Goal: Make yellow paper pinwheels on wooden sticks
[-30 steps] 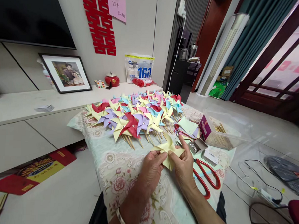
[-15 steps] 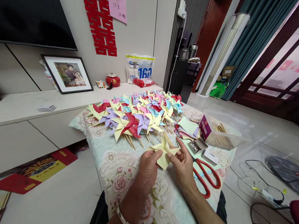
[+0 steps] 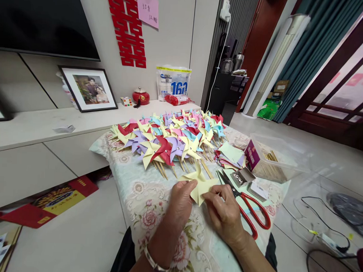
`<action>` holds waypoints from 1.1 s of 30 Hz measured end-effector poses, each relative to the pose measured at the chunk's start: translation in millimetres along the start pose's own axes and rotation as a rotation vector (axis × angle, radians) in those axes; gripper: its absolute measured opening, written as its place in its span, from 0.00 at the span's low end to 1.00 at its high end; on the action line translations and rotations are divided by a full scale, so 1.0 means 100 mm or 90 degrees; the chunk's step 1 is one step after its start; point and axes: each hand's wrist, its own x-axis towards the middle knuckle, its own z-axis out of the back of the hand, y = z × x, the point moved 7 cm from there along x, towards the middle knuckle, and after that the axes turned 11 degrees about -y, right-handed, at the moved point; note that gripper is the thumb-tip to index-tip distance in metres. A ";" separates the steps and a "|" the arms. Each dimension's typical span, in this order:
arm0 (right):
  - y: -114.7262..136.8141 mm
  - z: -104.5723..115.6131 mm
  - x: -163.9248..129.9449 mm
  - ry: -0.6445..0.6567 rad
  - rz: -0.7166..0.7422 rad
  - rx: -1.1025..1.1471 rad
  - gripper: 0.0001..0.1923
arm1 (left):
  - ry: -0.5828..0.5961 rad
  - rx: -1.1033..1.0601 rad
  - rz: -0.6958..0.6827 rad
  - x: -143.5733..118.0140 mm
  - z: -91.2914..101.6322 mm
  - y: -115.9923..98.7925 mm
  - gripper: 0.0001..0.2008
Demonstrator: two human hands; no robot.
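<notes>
A pale yellow paper pinwheel (image 3: 199, 185) with folded blades is held above the near part of the flowered tablecloth (image 3: 154, 199). My left hand (image 3: 180, 198) pinches its left side between thumb and fingers. My right hand (image 3: 226, 212) grips the pinwheel's right blade, fingers curled in. Just right of that hand lie large scissors (image 3: 254, 211) with red handles, their dark blades pointing away. Beyond the hands rest many finished pinwheels (image 3: 164, 149) in yellow, red, purple, blue and pink, on wooden sticks.
Near the scissors are a small open box (image 3: 242, 176) of metal pins, a small white box (image 3: 258, 190) and a stack of coloured paper (image 3: 230, 154). A clear plastic bin (image 3: 276, 164) holding sticks stands at the right. A cabinet (image 3: 28, 135) runs along the left wall.
My right hand's fingers, stretched out with the index finger raised before, have curled in at the pinwheel's right blade. My left hand keeps its hold. The view has shifted slightly left.
</notes>
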 end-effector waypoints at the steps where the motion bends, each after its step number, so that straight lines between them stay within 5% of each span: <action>1: 0.02 -0.01 0.01 0.007 0.009 -0.010 0.12 | 0.005 0.001 -0.002 -0.01 -0.01 0.00 0.10; 7: 0.01 -0.04 0.05 0.017 -0.031 -0.001 0.07 | -0.004 0.031 -0.014 -0.04 -0.05 -0.03 0.09; 21: -0.31 -0.14 0.12 0.030 -0.335 0.053 0.11 | -0.050 0.113 -0.042 -0.01 0.03 0.01 0.06; 33: -0.43 -0.21 0.09 0.021 -0.382 0.030 0.12 | -0.067 0.142 -0.052 0.01 0.05 0.02 0.06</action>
